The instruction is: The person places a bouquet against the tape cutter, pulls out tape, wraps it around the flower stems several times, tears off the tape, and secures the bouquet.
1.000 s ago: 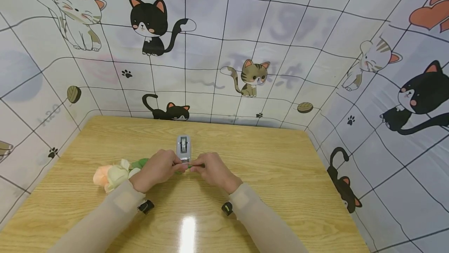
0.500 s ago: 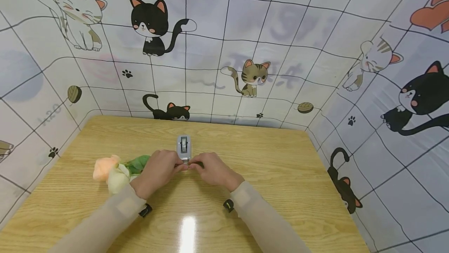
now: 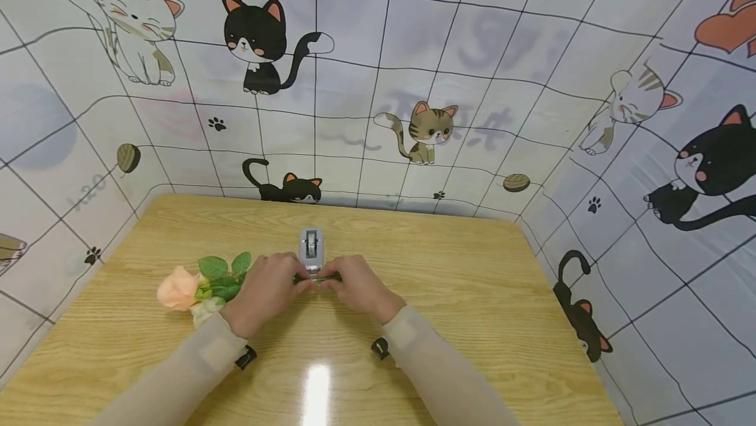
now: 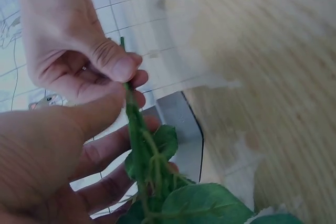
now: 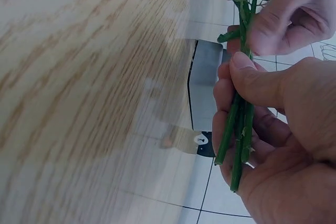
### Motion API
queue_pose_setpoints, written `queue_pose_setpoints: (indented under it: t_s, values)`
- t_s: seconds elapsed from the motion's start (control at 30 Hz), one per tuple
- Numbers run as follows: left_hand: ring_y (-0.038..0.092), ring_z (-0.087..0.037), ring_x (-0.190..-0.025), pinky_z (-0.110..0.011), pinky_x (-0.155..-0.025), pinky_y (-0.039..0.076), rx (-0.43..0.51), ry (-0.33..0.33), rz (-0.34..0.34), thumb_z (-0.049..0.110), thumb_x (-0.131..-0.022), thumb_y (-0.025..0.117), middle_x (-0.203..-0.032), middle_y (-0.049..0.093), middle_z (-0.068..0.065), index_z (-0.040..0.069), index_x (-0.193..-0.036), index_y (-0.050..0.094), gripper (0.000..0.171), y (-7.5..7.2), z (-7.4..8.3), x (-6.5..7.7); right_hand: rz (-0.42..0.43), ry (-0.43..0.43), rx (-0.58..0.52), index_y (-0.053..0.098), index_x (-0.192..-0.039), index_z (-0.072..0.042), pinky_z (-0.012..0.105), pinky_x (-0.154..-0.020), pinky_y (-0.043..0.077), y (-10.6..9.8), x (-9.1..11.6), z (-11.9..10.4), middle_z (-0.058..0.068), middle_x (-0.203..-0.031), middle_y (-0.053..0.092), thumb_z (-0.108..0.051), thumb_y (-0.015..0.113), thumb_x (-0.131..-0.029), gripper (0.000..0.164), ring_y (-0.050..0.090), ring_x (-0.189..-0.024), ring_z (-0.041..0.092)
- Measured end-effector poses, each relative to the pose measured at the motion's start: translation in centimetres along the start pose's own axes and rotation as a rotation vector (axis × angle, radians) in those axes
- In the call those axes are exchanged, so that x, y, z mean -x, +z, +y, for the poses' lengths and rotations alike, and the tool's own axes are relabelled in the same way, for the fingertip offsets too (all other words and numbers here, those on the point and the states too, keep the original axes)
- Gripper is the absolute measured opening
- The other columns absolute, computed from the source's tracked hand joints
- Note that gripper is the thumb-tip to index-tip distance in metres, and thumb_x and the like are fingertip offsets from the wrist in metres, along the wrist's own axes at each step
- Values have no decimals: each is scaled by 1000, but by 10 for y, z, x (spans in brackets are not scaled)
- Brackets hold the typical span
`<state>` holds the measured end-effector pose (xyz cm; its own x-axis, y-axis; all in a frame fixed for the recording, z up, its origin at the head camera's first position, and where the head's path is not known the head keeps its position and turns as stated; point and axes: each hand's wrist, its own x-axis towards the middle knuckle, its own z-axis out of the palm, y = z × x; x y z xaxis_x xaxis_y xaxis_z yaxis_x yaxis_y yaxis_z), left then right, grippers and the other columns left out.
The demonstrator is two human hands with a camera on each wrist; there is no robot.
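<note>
A bunch of roses lies to the left in the head view, with a peach rose (image 3: 178, 289), a cream-white rose (image 3: 205, 313) and green leaves (image 3: 215, 270). My left hand (image 3: 266, 291) pinches the green stems (image 4: 135, 137) below the leaves. Close beside it, my right hand (image 3: 361, 289) grips the same stems between thumb and fingers. In the right wrist view, several cut stem ends (image 5: 236, 169) run across the right palm. A grey tape dispenser (image 3: 311, 249) stands just behind the fingertips, its front end partly hidden by them.
Both hands work over a wooden table (image 3: 461, 295). Behind it and to the right rises a white cloth backdrop (image 3: 354, 39) with a grid and cartoon cats. Light reflects off the near part of the tabletop.
The bunch has rolled about its stems: the peach rose shows more fully, the white rose has swung nearer and lower, and more leaves show behind. Both hands stay in nearly the same place.
</note>
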<state>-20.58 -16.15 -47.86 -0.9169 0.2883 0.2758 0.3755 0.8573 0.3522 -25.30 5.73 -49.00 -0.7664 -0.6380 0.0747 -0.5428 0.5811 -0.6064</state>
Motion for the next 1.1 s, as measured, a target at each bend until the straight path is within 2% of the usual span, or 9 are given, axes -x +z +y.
queue_pose_setpoints:
  t_s: [0.2, 0.4, 0.53, 0.7, 0.9, 1.1]
  values:
    - [63, -9, -69, -32, -61, 52, 72, -56, -41, 31, -105, 91, -99, 88, -8, 11, -96, 93, 22, -4, -4, -4, 32, 21, -13, 92, -119, -12, 19, -82, 60, 3, -1, 0, 4, -115, 90, -8, 84, -107, 15, 79, -97, 6]
    - [57, -9, -62, -30, -56, 47, 95, -112, -104, 32, -105, 90, -101, 90, -8, 13, -97, 93, 22, -2, -6, -3, 63, 30, -29, 93, -115, -10, 19, -85, 62, 7, -3, -1, 6, -115, 91, -4, 87, -104, 14, 84, -103, 16]
    - [54, -11, -58, -31, -53, 43, 98, -145, -108, 32, -104, 91, -97, 90, -9, 12, -96, 94, 21, 1, -7, -2, 71, 29, -26, 93, -112, -10, 18, -82, 61, 10, -3, -1, 4, -110, 92, -8, 89, -103, 10, 85, -99, 14]
    - [55, -11, -58, -31, -53, 43, 83, -151, -109, 32, -102, 93, -91, 88, -7, 13, -93, 94, 22, 4, -7, -1, 59, 39, -21, 91, -115, -10, 17, -85, 63, 11, -2, 0, 4, -112, 92, -10, 89, -105, 11, 85, -99, 8]
    - [55, -11, -60, -32, -55, 44, 88, -152, -116, 30, -102, 94, -86, 86, -5, 13, -89, 93, 22, 5, -6, -2, 41, 22, -54, 86, -123, -13, 22, -90, 67, 10, 1, 2, 8, -118, 91, -6, 87, -105, 20, 88, -105, 14]
    - [52, -11, -57, -31, -52, 41, 68, -147, -117, 31, -103, 92, -84, 86, -5, 14, -91, 94, 21, 6, -6, -2, 40, -28, -37, 92, -125, -15, 17, -81, 61, 9, 2, 5, 4, -116, 91, -3, 85, -106, 24, 82, -97, 5]
